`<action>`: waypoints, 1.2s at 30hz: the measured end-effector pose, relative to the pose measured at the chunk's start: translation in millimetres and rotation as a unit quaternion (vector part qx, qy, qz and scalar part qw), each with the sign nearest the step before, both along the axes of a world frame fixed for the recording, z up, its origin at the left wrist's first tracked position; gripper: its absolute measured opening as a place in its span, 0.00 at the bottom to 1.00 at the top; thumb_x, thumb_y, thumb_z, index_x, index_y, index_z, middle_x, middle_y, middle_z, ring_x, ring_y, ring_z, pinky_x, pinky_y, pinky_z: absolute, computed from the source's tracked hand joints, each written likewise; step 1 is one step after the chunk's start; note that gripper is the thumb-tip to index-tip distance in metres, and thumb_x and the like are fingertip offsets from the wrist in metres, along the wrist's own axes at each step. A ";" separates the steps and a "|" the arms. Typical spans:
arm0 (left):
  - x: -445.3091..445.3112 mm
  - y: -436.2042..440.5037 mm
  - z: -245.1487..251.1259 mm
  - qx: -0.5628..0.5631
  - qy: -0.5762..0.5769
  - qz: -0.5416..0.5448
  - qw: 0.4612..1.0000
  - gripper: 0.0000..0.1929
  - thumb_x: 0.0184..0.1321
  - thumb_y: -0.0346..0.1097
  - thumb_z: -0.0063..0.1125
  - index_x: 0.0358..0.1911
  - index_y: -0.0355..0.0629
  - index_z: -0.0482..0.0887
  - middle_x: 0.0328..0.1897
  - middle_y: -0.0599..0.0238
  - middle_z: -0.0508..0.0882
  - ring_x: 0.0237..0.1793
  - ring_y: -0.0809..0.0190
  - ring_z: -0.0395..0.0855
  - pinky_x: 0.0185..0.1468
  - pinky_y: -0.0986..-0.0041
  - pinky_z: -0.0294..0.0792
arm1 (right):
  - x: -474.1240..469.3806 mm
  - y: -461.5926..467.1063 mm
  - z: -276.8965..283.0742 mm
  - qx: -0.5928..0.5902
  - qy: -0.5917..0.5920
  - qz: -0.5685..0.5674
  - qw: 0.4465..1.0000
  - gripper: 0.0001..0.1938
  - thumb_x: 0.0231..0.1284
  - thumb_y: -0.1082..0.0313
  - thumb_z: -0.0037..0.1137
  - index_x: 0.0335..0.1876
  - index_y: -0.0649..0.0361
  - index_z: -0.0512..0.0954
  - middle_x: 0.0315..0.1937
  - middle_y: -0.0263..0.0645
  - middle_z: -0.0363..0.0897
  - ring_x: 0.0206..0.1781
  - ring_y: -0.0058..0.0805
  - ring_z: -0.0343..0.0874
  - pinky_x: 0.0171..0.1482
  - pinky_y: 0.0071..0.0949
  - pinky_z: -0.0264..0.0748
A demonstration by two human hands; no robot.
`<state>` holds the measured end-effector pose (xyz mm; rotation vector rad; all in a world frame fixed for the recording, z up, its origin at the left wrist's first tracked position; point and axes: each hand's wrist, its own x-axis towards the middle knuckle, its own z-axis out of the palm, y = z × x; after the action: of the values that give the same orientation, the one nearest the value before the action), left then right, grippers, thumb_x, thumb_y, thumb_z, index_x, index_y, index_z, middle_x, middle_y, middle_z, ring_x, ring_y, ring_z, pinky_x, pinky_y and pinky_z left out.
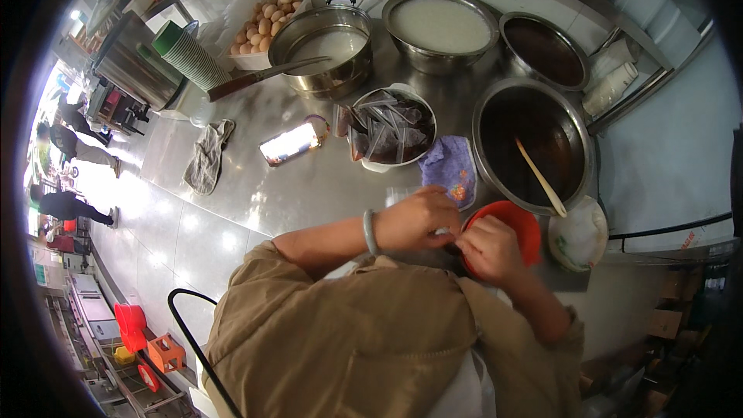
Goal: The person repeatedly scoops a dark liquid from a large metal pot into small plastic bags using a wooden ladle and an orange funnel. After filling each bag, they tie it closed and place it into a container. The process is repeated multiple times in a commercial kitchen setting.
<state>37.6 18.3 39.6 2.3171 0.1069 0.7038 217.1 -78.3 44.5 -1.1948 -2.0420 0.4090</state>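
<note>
My left hand (419, 222), with a pale bangle at its wrist, meets my right hand (492, 248) over the near side of a red plastic bowl (527, 232). The fingers of both are pinched around something small, perhaps a clear plastic bag, mostly hidden. Beyond them a white tub (430, 122) holds several knotted plastic bags of dark liquid (386, 128). A purple cloth (444, 164) lies beside it. To the right, a large steel basin (482, 133) contains dark liquid and a pale long-handled ladle or spoon (540, 177).
Behind stand a steel pot (325, 84), a basin of whitish contents (441, 26), a dark-filled basin (545, 49) and eggs (264, 26). A lit phone (290, 144), grey rag (209, 157) and stacked cups (191, 61) are left; a lidded-looking tub (579, 235) sits right. People stand far left.
</note>
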 end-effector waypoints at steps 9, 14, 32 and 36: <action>-19.7 18.2 -1.0 0.073 0.053 0.009 0.996 0.04 0.48 0.31 0.61 0.26 0.48 0.79 0.29 0.70 0.79 0.36 0.62 0.77 0.58 0.60 0.58 | 1.9 -4.8 -2.5 0.016 -0.016 -0.014 1.000 0.04 0.43 0.74 0.59 0.23 0.59 0.74 0.21 0.39 0.69 0.26 0.39 0.71 0.27 0.34 0.68; -51.3 50.5 3.1 0.099 0.158 0.125 0.974 0.06 0.47 0.35 0.64 0.27 0.46 0.80 0.30 0.67 0.79 0.38 0.58 0.77 0.52 0.62 0.62 | -1.7 -4.0 -4.1 0.004 0.005 0.019 1.000 0.03 0.44 0.74 0.58 0.23 0.58 0.74 0.22 0.38 0.70 0.26 0.38 0.71 0.27 0.34 0.69; 7.9 31.1 7.8 0.125 0.172 -0.209 0.955 0.09 0.51 0.41 0.55 0.20 0.47 0.78 0.24 0.65 0.80 0.29 0.54 0.78 0.35 0.65 0.65 | 8.5 -6.3 -15.0 0.098 -0.105 0.038 0.989 0.06 0.37 0.74 0.54 0.17 0.58 0.68 0.20 0.38 0.66 0.24 0.38 0.67 0.28 0.34 0.67; 13.3 86.9 18.5 0.200 0.141 -0.120 0.962 0.10 0.54 0.39 0.54 0.21 0.43 0.79 0.24 0.61 0.80 0.30 0.51 0.78 0.35 0.61 0.68 | 29.3 -19.2 -17.2 0.114 -0.048 -0.067 0.990 0.05 0.39 0.76 0.52 0.17 0.59 0.68 0.18 0.39 0.67 0.22 0.38 0.67 0.28 0.35 0.65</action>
<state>50.9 105.1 58.1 2.7450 -0.2037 0.2853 246.4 -97.5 27.3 -1.2207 -2.0132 0.0527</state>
